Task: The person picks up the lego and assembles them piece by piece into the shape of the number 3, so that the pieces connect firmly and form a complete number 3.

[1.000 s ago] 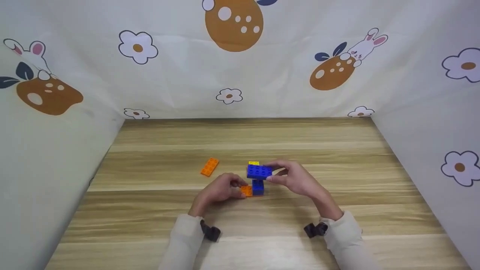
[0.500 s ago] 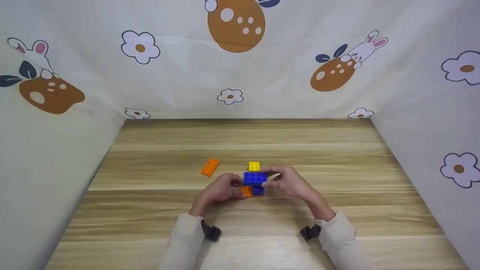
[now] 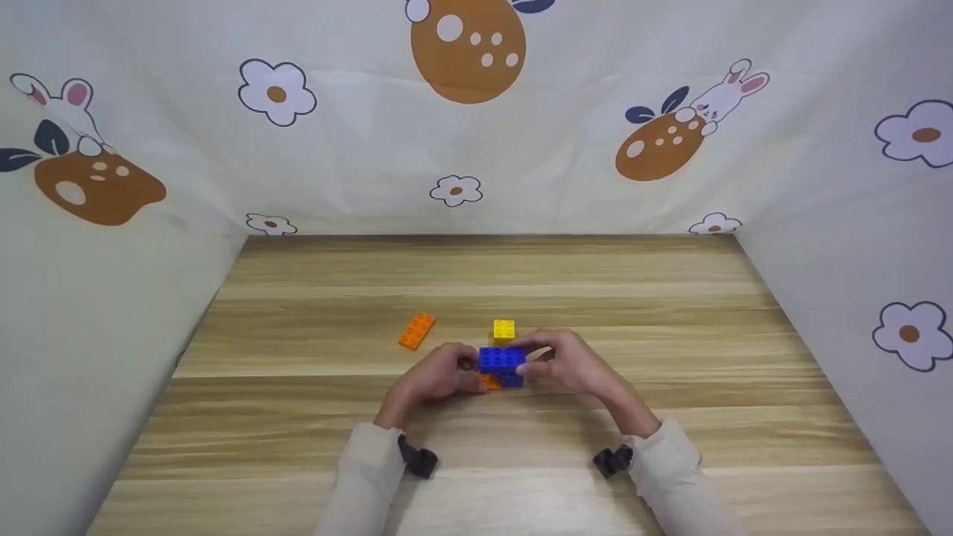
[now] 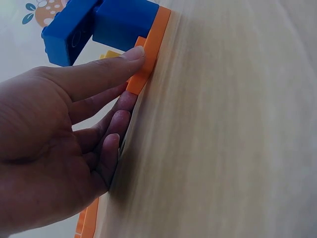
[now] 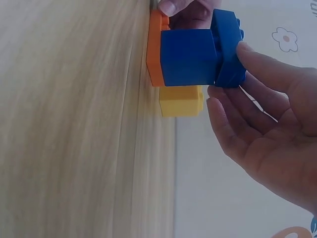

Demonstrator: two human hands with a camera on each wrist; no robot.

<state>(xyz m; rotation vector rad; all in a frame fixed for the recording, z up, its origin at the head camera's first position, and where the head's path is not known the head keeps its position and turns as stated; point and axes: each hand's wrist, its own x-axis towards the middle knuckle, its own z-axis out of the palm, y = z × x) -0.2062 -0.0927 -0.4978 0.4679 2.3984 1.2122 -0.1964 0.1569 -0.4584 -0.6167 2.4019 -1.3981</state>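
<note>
My left hand (image 3: 439, 372) pinches the left end of an orange building brick plate (image 4: 155, 38) that lies on the wooden table. On that plate's right part stands a tall blue brick (image 5: 187, 58). With thumb and fingers, my right hand (image 3: 569, 366) grips a flatter blue eight-stud brick (image 3: 502, 359) right at the top of the tall one. In the right wrist view this upper brick sits slightly tilted against the studs; in the left wrist view it overhangs toward my left hand. The head view shows the tall blue brick mostly hidden under it.
Just behind the stack stands a yellow four-stud brick (image 3: 504, 329). Another orange plate (image 3: 417, 330) lies flat on the table (image 3: 335, 417), behind and left of my left hand. Patterned cloth walls (image 3: 357, 149) enclose the table's back and sides.
My right hand has carried the flat blue brick left and down onto the tall blue brick, uncovering the yellow brick behind. My left hand keeps its pinch on the orange plate.
</note>
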